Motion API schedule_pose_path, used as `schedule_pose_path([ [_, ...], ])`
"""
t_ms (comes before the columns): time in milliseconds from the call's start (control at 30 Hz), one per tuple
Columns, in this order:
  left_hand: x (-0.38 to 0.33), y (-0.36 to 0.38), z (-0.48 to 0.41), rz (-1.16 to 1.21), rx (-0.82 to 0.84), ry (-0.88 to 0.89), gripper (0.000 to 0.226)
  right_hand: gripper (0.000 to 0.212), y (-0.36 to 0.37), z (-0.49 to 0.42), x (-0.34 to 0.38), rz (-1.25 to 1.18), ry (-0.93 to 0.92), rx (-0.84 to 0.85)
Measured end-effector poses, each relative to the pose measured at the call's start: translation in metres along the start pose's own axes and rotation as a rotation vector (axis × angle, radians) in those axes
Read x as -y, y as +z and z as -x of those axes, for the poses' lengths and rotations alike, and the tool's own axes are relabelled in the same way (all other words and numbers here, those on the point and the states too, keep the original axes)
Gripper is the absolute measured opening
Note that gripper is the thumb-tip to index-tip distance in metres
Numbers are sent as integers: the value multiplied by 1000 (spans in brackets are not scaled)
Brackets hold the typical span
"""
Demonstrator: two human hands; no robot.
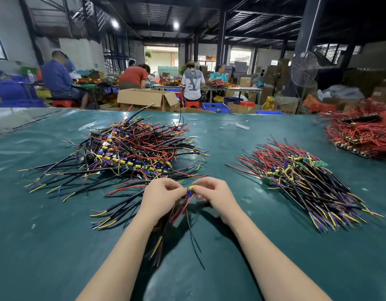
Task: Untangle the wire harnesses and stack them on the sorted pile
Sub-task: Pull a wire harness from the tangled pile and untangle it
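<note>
L hand (163, 197) & R hand (214, 196) meet low over the green surface (57, 246), fingers (176, 188) curled in, pinching one wire harness (190, 188) btwn them at its yellow part, red & black leads trailing back under the wrists. Just beyond the fingers & to their left sits the tangled heap (131, 148); to their right, apart, the sorted pile (296, 181) w/ leads roughly parallel. Farther right of that, a red-wire pile (361, 135)
</note>
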State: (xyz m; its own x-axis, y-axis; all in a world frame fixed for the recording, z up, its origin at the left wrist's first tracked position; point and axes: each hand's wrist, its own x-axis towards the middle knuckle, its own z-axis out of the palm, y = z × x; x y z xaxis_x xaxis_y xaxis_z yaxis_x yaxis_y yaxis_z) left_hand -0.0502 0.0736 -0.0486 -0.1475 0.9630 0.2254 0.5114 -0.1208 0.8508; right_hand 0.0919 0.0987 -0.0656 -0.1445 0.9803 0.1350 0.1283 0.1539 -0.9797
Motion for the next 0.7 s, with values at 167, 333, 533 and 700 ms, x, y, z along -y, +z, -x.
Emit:
schedule_pose_path([
  [167,2,-5,3,375,109,-91,20,28,-2,3,1,-267,60,101],
  [333,7,-6,0,487,132,-188,32,33,2,4,1,-274,3,144],
  [533,7,-4,-2,514,156,-138,7,15,6,2,0,-389,38,182],
  [700,8,-6,-4,471,107,-98,6,18,7,1,1,-424,17,229],
])
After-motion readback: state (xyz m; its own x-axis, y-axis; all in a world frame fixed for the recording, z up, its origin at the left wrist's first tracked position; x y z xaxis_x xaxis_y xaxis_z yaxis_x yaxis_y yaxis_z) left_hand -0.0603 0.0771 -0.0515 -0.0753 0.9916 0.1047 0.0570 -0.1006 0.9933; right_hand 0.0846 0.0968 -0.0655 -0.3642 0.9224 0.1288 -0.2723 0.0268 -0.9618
